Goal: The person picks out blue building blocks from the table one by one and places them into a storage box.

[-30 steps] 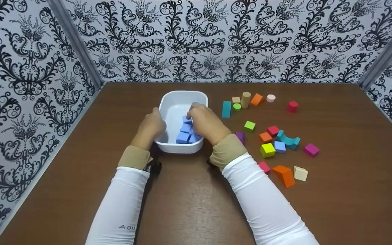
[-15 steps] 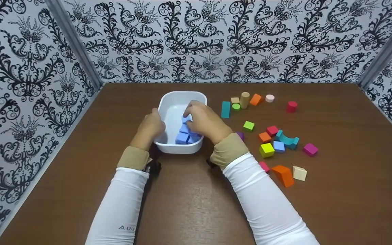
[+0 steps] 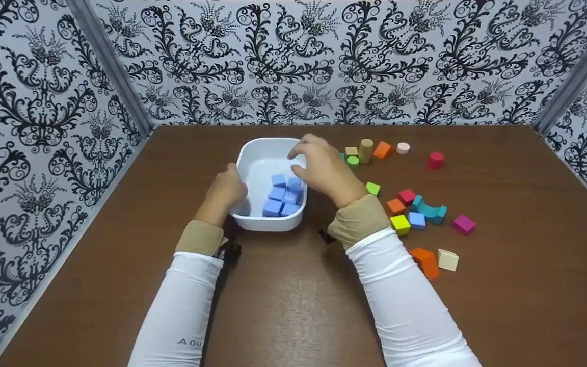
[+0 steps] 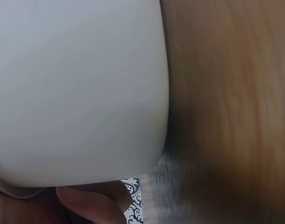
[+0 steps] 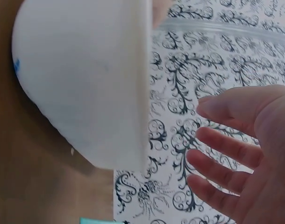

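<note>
A white plastic tub [image 3: 268, 224] stands on the brown table, with several blue blocks [image 3: 272, 207] gathered in its front right part. My left hand [image 3: 226, 189] grips the tub's left rim; in the left wrist view, fingers [image 4: 89, 203] show beneath the white wall. Over the tub's right rim hovers my right hand [image 3: 324, 168], its fingers apart and holding nothing. The right wrist view shows that same right hand [image 5: 240, 154] beside the tub's outer wall [image 5: 86, 84], without touching it.
Right of the tub lie scattered blocks: a blue cube [image 3: 417, 220], a yellow cube [image 3: 400, 224], a teal arch [image 3: 429, 210], an orange block [image 3: 426, 262] and a magenta cube [image 3: 463, 224]. A wooden cylinder [image 3: 366, 151] stands farther back. Patterned walls [image 3: 293, 61] bound the table.
My right hand has risen off the blue blocks in the tub and moved right, over the rim, with its fingers spreading. The left hand stays on the left rim.
</note>
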A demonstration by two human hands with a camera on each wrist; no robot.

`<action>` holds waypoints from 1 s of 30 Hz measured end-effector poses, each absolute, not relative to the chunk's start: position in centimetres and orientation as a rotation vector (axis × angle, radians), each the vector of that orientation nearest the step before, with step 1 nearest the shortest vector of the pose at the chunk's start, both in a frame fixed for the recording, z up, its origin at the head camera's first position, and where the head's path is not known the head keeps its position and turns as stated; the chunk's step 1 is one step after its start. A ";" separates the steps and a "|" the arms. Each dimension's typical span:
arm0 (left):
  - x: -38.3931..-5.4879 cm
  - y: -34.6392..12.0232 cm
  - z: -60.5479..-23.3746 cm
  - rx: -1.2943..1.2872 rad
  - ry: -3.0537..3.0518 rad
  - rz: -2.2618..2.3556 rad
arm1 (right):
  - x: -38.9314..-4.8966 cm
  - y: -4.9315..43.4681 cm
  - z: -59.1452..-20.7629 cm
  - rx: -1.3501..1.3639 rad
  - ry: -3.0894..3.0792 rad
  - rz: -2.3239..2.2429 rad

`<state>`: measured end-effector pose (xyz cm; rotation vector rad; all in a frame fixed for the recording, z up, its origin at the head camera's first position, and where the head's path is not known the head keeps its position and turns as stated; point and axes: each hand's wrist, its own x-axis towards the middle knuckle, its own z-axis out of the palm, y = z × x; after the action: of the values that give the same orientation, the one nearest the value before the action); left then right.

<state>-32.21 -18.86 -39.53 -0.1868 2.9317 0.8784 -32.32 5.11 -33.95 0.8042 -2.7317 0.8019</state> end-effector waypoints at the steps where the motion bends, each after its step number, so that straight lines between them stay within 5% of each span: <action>1: -32.2 -18.8 -39.5 -0.183 2.933 0.878 | -32.3 5.5 -33.8 0.796 -2.731 0.802; 30: -32.3 -19.1 -39.9 -0.172 2.932 0.879 | -31.3 17.8 -33.4 0.744 -2.993 0.540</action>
<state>-32.33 -19.08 -39.90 -0.1717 2.9325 0.8789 -31.31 17.75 -33.39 0.7436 -2.9932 0.5397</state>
